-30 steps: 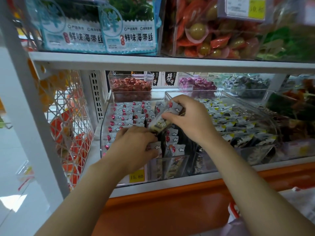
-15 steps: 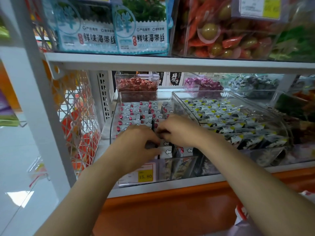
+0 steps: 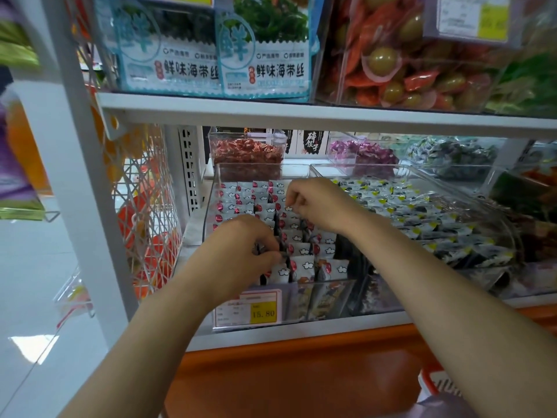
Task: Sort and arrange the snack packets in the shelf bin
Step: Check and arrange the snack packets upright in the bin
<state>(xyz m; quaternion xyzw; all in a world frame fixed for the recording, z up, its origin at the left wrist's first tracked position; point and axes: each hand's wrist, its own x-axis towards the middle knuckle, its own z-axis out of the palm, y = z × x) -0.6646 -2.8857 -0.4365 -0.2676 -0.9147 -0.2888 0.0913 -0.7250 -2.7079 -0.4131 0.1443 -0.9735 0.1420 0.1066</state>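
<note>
On the lower shelf [image 3: 271, 336], at its left end, a clear shelf bin [image 3: 209, 206] stands with its front wall along the shelf's front edge. It is filled with white snack packets [image 3: 301, 236] marked with a red dot and small clouds, set on edge in rows running from the front wall to the back wall. Both bare forearms reach in over the front wall. The left hand [image 3: 241, 251] sits near the bin's front left corner, knuckles up and fingers curled tight, the fingertips pinching the dark edge of a packet in the near rows. The right hand [image 3: 315, 203] is farther back, near the middle of the bin and towards its right wall, fingers curled downward with thumb and forefinger nipped on the top of a packet in the row beneath it. The two hands are apart. A price tag [image 3: 248, 309] with a yellow panel reading 15.80 hangs on the left part of the front wall. Just beside the bin's right wall stands a second clear bin [image 3: 422, 168] holding packets with yellow marks [image 3: 422, 218]. Behind, at the shelf's back edge, are a tub of red sweets [image 3: 247, 152] and a tub of purple sweets [image 3: 361, 152]. On the upper shelf [image 3: 301, 116] stand blue-and-white seaweed packs [image 3: 265, 64]. A white wire basket [image 3: 144, 200] hangs off the shelf's left end.
</note>
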